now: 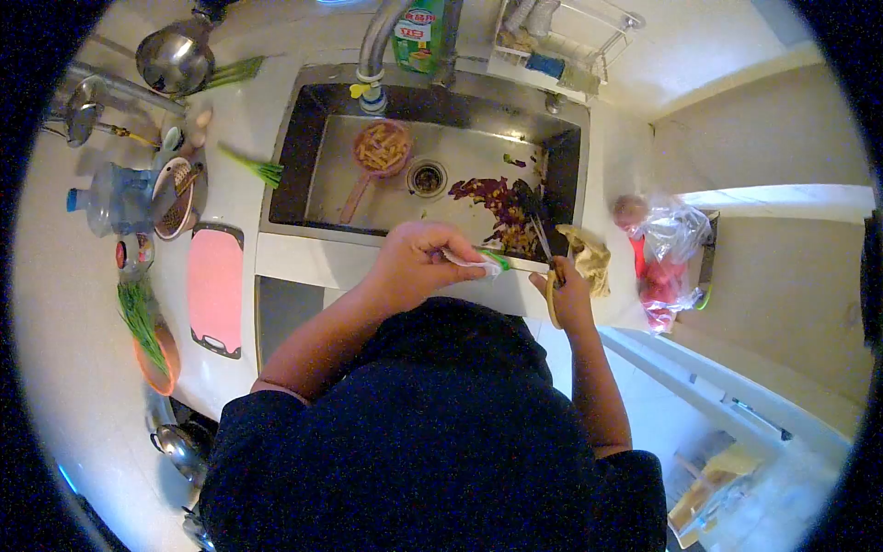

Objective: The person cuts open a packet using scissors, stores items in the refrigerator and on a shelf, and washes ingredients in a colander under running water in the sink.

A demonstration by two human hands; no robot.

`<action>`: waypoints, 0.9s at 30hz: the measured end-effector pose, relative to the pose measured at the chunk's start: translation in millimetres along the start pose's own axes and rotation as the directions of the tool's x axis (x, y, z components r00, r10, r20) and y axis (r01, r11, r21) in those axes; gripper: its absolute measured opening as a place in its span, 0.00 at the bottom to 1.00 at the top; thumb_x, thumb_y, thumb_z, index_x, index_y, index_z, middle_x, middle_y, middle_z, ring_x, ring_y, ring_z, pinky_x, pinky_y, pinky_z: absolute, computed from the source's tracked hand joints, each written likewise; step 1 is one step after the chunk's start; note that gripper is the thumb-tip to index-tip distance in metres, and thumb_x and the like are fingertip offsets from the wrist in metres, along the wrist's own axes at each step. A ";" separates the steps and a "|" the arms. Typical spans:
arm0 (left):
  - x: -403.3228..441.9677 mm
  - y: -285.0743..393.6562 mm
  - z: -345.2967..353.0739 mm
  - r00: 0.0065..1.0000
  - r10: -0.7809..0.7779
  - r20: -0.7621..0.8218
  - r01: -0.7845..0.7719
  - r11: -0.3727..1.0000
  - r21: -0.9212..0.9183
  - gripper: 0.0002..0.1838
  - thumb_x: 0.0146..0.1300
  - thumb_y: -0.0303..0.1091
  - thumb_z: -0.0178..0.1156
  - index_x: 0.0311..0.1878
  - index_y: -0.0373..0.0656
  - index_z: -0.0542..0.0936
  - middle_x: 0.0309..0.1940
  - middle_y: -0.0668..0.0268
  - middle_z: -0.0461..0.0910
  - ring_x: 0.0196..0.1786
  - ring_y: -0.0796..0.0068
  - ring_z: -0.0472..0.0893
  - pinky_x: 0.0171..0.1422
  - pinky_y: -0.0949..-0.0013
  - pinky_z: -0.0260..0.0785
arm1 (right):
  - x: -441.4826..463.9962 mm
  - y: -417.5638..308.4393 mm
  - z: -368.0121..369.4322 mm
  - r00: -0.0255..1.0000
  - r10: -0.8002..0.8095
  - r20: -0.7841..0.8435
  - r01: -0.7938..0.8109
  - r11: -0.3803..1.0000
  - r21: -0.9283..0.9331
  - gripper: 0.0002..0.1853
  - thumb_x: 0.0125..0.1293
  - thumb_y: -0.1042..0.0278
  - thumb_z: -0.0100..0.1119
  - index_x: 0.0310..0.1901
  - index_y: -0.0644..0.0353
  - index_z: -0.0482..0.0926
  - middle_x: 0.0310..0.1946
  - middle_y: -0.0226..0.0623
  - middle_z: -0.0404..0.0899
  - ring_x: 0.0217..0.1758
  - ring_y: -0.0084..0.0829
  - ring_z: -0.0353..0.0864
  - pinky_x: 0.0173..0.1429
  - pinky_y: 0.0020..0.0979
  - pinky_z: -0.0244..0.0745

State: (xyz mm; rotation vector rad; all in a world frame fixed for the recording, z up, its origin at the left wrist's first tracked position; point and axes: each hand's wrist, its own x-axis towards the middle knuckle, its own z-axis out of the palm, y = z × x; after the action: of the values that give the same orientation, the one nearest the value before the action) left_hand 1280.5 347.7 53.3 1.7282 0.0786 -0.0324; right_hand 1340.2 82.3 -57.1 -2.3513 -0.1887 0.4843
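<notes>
My left hand [418,262] is closed on a small white and green packet [492,263] at the sink's front edge. To its right, my right hand [568,293] grips the yellow handles of scissors [555,290], whose blades point up over the sink. Dark red and yellowish scraps [501,207] lie in the right part of the metal sink [313,198]. A pink strainer [382,149] with pale pieces in it rests in the sink on the left, its handle toward me. What the packet holds cannot be made out.
A beige cloth [589,260] lies right of the sink, near plastic bags [664,258]. On the left are a pink cutting board [216,290], green stalks [253,166] and an orange basket [166,363] of greens. The faucet [375,51] rises behind the sink.
</notes>
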 end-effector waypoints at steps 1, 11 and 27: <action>-0.3 0.7 3.0 1.000 -0.008 -0.010 0.008 1.000 0.017 0.09 0.41 0.28 0.69 0.23 0.40 0.77 0.22 0.67 0.78 0.25 0.81 0.75 0.30 0.77 0.65 | -2.1 0.3 -1.6 1.000 0.007 0.003 -0.007 1.000 0.002 0.24 0.46 0.62 0.68 0.42 0.64 0.70 0.25 0.37 0.73 0.28 0.25 0.69 0.33 0.26 0.67; 6.5 6.5 36.1 0.989 0.148 0.002 -0.148 0.989 0.002 0.12 0.42 0.28 0.68 0.21 0.40 0.72 0.20 0.70 0.72 0.25 0.82 0.70 0.27 0.78 0.61 | -21.1 4.3 -31.9 0.999 0.049 -0.002 -0.042 0.885 0.464 0.22 0.47 0.68 0.66 0.45 0.60 0.69 0.30 0.36 0.76 0.32 0.26 0.74 0.36 0.26 0.70; 11.9 17.6 91.0 0.972 0.213 0.102 -0.223 0.969 0.105 0.11 0.43 0.29 0.67 0.22 0.40 0.72 0.21 0.66 0.73 0.25 0.75 0.73 0.27 0.74 0.65 | -39.1 -102.6 -93.9 0.956 -0.178 0.231 -0.078 0.607 0.791 0.23 0.46 0.78 0.60 0.45 0.60 0.65 0.25 0.32 0.71 0.25 0.21 0.70 0.29 0.20 0.66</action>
State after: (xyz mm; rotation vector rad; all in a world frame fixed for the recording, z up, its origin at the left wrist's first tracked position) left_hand 1295.8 255.6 55.4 1.8402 -0.1842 0.0482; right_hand 1341.5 88.1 87.2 -1.3689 -0.1314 0.7093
